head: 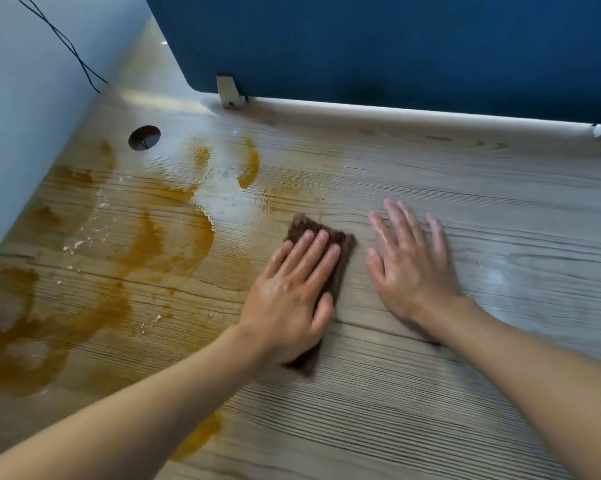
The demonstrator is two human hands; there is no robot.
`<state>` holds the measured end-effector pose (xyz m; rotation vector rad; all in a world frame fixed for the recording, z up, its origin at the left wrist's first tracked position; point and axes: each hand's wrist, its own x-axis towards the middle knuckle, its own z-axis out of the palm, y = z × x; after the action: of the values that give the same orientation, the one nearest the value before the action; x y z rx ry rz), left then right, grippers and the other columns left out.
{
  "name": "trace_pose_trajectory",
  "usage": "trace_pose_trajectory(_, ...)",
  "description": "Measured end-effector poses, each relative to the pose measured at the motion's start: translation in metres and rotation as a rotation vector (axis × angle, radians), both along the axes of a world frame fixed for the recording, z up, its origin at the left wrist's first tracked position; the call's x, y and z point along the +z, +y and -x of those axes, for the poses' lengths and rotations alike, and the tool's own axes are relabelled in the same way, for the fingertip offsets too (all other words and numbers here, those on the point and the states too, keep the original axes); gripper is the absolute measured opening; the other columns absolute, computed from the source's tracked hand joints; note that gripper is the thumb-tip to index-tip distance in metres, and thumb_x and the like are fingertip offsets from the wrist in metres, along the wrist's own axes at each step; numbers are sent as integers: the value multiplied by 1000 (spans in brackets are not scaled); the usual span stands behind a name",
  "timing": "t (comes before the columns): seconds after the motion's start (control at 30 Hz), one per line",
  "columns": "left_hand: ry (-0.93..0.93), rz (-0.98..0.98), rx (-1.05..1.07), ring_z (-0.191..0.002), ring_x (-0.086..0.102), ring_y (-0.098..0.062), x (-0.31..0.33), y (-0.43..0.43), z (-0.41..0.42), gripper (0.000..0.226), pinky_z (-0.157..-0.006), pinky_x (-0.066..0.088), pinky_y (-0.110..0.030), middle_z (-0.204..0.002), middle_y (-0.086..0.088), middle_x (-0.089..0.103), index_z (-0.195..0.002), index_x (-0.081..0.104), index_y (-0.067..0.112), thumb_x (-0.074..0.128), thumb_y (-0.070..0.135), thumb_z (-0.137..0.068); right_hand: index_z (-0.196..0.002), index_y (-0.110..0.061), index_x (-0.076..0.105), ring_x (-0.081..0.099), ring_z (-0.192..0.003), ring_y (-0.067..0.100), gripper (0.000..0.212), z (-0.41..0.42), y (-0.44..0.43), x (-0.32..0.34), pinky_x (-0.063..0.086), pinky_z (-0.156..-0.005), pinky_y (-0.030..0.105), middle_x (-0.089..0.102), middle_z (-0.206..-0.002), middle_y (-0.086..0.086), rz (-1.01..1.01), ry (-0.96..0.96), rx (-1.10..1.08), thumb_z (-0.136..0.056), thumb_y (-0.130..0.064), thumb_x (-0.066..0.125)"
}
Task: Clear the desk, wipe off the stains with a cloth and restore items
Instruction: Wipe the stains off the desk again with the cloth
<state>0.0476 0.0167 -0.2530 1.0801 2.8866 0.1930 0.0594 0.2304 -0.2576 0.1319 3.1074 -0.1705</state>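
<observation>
The left hand (292,292) lies flat on a folded brown cloth (304,225), its fingers (309,251) straight and close together, pressing the cloth onto the wooden table (499,209) near its middle. The right hand (413,271) rests just beside it, open, fingers spread, holding nothing. The orange-brown stains (143,244) smear across the left side, up towards the cable hole (144,137), and the cloth sits only at their right edge. To my eye the wiping would go best in firm, overlapping strokes leftward along the grain. The right hand should brace, and the cloth should be turned once it is soiled.
</observation>
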Motion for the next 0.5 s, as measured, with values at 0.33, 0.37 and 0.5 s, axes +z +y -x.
trace_pose_trajectory(0.33, -22, 16, 113, -154, 7, -13, 0, 12, 61, 69, -124, 15, -41, -166, -1, 14, -158, 25, 22, 29, 45, -92, -149, -15, 41, 22, -150, 24, 64, 2, -1, 0, 16, -119, 55, 30, -160, 11, -43, 16, -4, -94, -44, 26)
trace_pose_trajectory(0.37, -10, 12, 132, -154, 8, -14, -1, 14, 57, 69, -123, 16, -42, -166, -2, 16, -158, 26, 21, 29, 44, -93, -149, -15, 42, 23, -150, 24, 64, 2, -1, 0, 16, -119, 56, 30, -160, 11, -47, 19, -2, -94, -44, 26)
trace_pose_trajectory(0.5, -22, -8, -150, -154, 8, -18, 2, -4, 4, 70, -124, 18, -44, -165, -4, 17, -157, 27, 17, 42, 42, -93, -149, -15, 43, 24, -149, 25, 65, 2, -1, 3, 18, -119, 56, 31, -160, 11, -49, 19, 2, -93, -44, 26)
